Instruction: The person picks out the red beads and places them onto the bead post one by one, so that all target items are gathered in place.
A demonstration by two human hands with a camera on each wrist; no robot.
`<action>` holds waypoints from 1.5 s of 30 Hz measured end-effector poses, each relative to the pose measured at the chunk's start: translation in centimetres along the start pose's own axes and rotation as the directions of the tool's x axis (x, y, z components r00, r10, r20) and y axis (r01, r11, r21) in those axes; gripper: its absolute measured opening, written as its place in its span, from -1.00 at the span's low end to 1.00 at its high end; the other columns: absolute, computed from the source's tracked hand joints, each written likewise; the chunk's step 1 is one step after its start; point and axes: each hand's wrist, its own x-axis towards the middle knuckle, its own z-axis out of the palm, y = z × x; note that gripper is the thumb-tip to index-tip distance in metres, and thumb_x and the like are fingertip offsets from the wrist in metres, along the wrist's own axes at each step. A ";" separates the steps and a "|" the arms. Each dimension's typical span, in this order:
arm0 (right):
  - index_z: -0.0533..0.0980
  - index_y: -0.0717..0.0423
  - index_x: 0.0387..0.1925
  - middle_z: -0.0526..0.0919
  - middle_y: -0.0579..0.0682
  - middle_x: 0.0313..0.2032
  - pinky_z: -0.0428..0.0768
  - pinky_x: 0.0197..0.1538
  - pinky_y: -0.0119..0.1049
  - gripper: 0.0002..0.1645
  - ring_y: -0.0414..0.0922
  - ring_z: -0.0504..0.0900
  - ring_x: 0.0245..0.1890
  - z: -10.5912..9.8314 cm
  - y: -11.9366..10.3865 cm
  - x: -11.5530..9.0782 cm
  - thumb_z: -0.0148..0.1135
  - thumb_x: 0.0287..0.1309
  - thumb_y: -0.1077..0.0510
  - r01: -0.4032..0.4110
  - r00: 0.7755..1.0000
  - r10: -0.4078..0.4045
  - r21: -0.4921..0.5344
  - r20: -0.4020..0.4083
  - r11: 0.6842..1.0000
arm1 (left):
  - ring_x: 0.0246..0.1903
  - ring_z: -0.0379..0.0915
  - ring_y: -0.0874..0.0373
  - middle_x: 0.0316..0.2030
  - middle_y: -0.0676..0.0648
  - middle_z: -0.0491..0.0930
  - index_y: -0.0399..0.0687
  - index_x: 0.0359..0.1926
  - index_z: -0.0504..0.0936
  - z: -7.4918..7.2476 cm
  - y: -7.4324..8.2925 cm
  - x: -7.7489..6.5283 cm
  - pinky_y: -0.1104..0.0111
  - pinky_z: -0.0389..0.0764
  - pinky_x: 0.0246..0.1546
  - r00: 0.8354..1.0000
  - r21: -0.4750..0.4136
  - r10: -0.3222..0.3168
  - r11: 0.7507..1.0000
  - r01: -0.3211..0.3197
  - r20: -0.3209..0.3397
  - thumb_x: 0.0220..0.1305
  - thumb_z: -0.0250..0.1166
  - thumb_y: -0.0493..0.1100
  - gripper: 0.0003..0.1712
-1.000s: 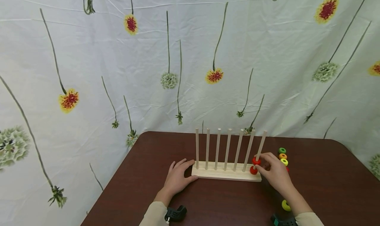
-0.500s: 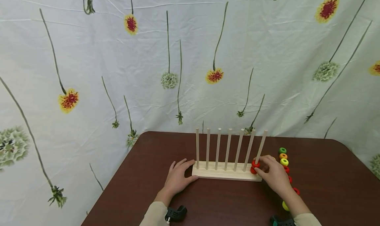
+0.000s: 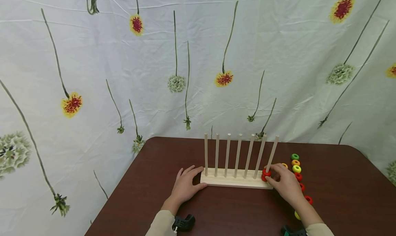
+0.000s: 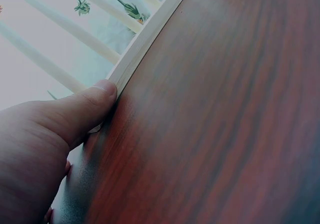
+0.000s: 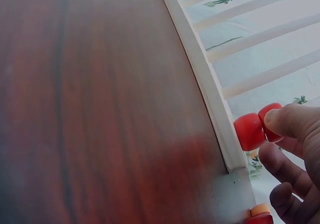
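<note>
A pale wooden peg rack [image 3: 230, 182] with a row of upright pegs stands on the table. Its left end is held by my left hand [image 3: 184, 186], the thumb at the front edge and a finger at the back corner. On the rightmost peg, a lower red ring [image 5: 248, 132] sits against the base. An upper red ring [image 3: 266, 172] rests on or just above it, around the same peg. My right hand [image 3: 287, 185] pinches that upper ring between thumb and fingers; in the right wrist view its other fingers hang curled beneath.
Right of the rack, loose rings run in a line on the dark table [image 3: 235, 212]: green [image 3: 295, 157], orange [image 3: 295, 163], yellow [image 3: 296, 169] and several red ones [image 3: 298, 177]. Another orange ring [image 3: 284, 165] shows behind the right hand. A flower-print cloth [image 3: 198, 64] hangs behind.
The right hand has lowered the upper red ring down the rightmost peg to the lower one. It shifts only slightly over the last half second. The left hand stays put.
</note>
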 end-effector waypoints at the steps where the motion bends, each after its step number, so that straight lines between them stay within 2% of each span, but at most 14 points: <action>1: 0.65 0.11 -0.09 0.64 0.02 -0.15 0.48 -0.46 -0.46 -0.66 -0.26 0.51 -0.44 0.0 0.0 0.0 0.48 0.04 0.26 0.000 1.000 0.000 0.000 -0.001 1.000 | 0.43 0.26 -0.12 0.30 -0.04 0.54 0.03 0.34 0.51 0.0 0.0 0.0 -0.26 -0.02 0.49 1.000 0.000 0.000 1.000 0.000 0.000 0.21 0.43 0.12 -0.29; 15: 0.64 0.20 0.00 0.66 0.12 -0.10 0.48 -0.50 -0.46 -0.58 -0.22 0.50 -0.45 -0.1 0.1 -0.1 0.48 0.06 0.22 -0.022 1.000 0.021 0.011 0.020 1.000 | 0.43 0.27 -0.12 0.29 -0.05 0.54 0.04 0.34 0.52 0.1 0.0 0.0 -0.26 0.00 0.48 1.000 0.001 -0.004 1.000 0.004 -0.012 0.20 0.44 0.13 -0.29; 25: 0.65 0.23 0.00 0.66 0.15 -0.06 0.45 -0.50 -0.44 -0.56 -0.20 0.51 -0.45 -0.6 0.1 -0.1 0.49 0.07 0.18 -0.010 0.999 0.011 -0.018 0.037 1.000 | 0.43 0.28 -0.11 0.29 -0.04 0.55 0.05 0.33 0.52 0.0 0.0 0.1 -0.25 0.01 0.48 1.000 0.011 -0.006 1.000 0.006 -0.010 0.20 0.44 0.12 -0.29; 30: 0.64 0.24 0.04 0.65 0.12 -0.07 0.45 -0.49 -0.45 -0.53 -0.20 0.51 -0.42 -1.1 0.2 -0.1 0.49 0.07 0.17 0.002 1.000 -0.002 -0.005 -0.012 1.000 | 0.43 0.27 -0.12 0.30 -0.04 0.54 0.04 0.34 0.52 0.0 0.1 0.1 -0.26 0.00 0.48 1.000 -0.004 -0.003 1.000 0.003 -0.006 0.20 0.44 0.12 -0.29; 36: 0.65 0.12 0.02 0.65 0.07 -0.10 0.50 -0.45 -0.45 -0.62 -0.11 0.59 -0.34 -2.0 0.4 -0.1 0.44 0.14 0.20 -0.015 0.997 0.018 0.040 -0.078 0.999 | 0.43 0.27 -0.11 0.29 -0.03 0.54 0.05 0.34 0.52 0.1 0.0 0.0 -0.25 0.00 0.48 1.000 0.003 -0.005 1.000 0.005 -0.009 0.20 0.44 0.12 -0.29; 45: 0.68 0.05 -0.02 0.65 0.05 -0.16 0.56 -0.34 -0.35 -0.65 -0.01 0.62 -0.30 -3.0 1.3 -0.2 0.46 0.11 0.23 -0.018 0.976 0.024 0.027 -0.215 0.999 | 0.43 0.27 -0.11 0.29 -0.03 0.55 0.05 0.34 0.53 0.1 0.1 0.1 -0.25 0.00 0.49 1.000 0.004 -0.003 1.000 0.003 -0.015 0.20 0.44 0.12 -0.29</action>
